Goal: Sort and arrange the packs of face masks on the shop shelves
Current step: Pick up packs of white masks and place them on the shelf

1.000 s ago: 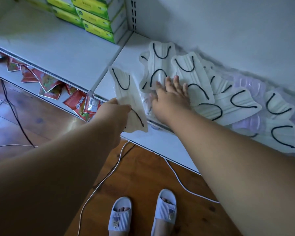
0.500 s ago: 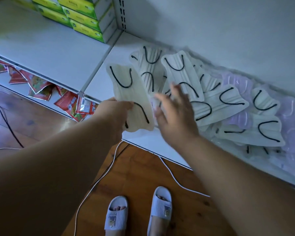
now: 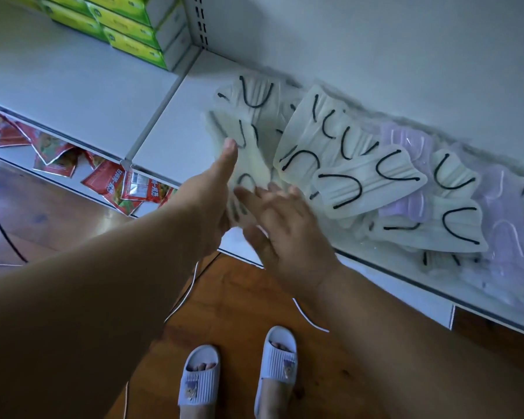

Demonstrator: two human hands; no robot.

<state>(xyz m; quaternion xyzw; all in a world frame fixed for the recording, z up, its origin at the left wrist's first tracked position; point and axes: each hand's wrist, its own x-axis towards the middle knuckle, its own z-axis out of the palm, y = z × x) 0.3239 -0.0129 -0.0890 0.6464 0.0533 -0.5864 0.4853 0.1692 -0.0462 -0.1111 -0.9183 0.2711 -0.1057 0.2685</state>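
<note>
Our left hand (image 3: 208,192) reaches over the front edge of the white metal shelf (image 3: 170,146), thumb stretched out along a pale cream face-mask pack with black ear loops (image 3: 248,164); the fingers lie behind that pack, so we cannot tell whether they grip it or only steady it. Our right hand (image 3: 288,225) is beside it, blurred, fingers spread and fairly straight, their tips at the near end of the same pack, holding nothing that we can make out. The two hands are close together, almost touching.

To the right, the heap of cream and lilac mask packs (image 3: 406,189) fans along the shelf against the white back panel (image 3: 375,55), overlapping one another; its lower packs lie close to the shelf's front lip. Left of the heap we see a bare stretch of shelf running to the seam with the neighbouring shelf board (image 3: 58,86). At the back corner of that board stand stacked green and yellow boxes (image 3: 127,28), well apart from the masks.

On the lower shelf lie loose red foil sachets (image 3: 115,186). Below us is the wooden floor (image 3: 233,297), crossed by a thin white cable (image 3: 182,300), with our white slippers (image 3: 239,379) near the shelf's edge.
</note>
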